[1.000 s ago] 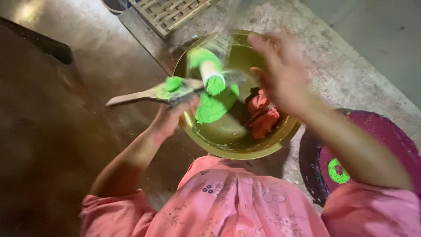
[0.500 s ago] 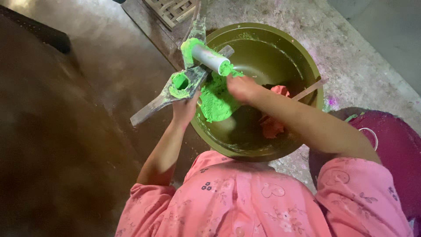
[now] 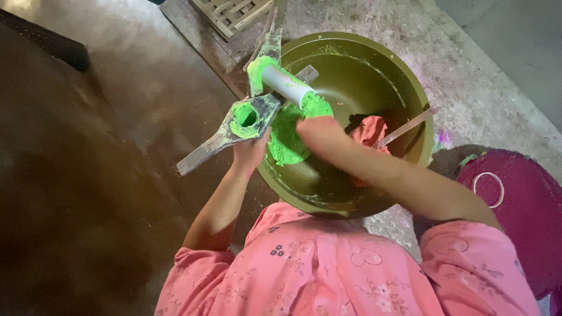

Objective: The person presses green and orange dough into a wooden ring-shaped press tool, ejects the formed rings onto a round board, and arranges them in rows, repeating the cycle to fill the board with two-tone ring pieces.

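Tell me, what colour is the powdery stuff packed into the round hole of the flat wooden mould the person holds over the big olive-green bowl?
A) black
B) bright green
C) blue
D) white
B: the round hole of the flat wooden mould, gripped by the left hand at the rim of the big olive-green bowl, is ringed with bright green powder.

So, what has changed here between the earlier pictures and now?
The right hand came down from above the bowl's far side onto the green paste beside the white tube. The left hand kept its grip on the paste-coated wooden tool, now tilted more steeply. The olive bowl and the red lump inside stayed put.
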